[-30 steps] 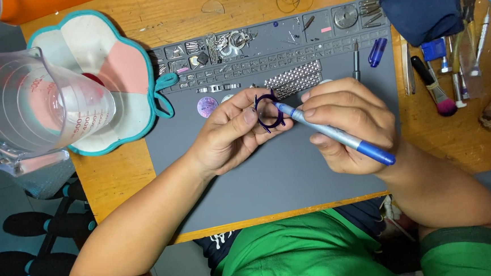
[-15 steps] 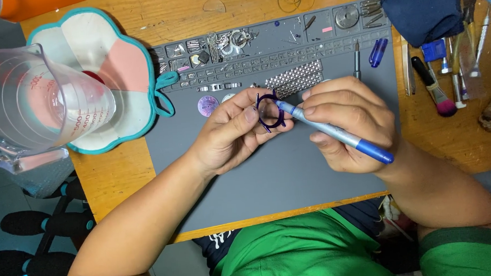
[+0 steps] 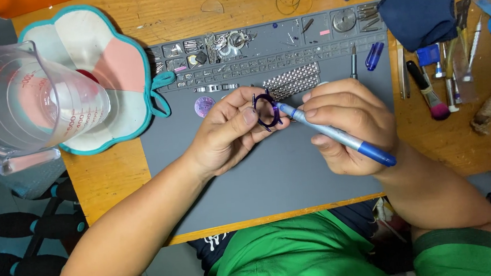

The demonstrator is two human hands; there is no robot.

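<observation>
My left hand [image 3: 228, 130] pinches a small dark purple ring-shaped case [image 3: 266, 110] with short lugs, holding it above the grey work mat [image 3: 271, 182]. My right hand [image 3: 352, 126] grips a blue and silver pen-like tool [image 3: 336, 135], its tip touching the right side of the ring. Both hands meet over the upper middle of the mat. A small round purple dial [image 3: 204, 106] lies on the mat just left of my left hand.
Mat compartments [image 3: 223, 45] at the back hold several small metal parts, and a metal link band [image 3: 293, 81] lies below them. A clear measuring jug [image 3: 27, 106] rests on a flower-shaped pad [image 3: 122, 66] at left. A dark blue cloth [image 3: 419, 8], brushes and tools [image 3: 433, 95] lie right.
</observation>
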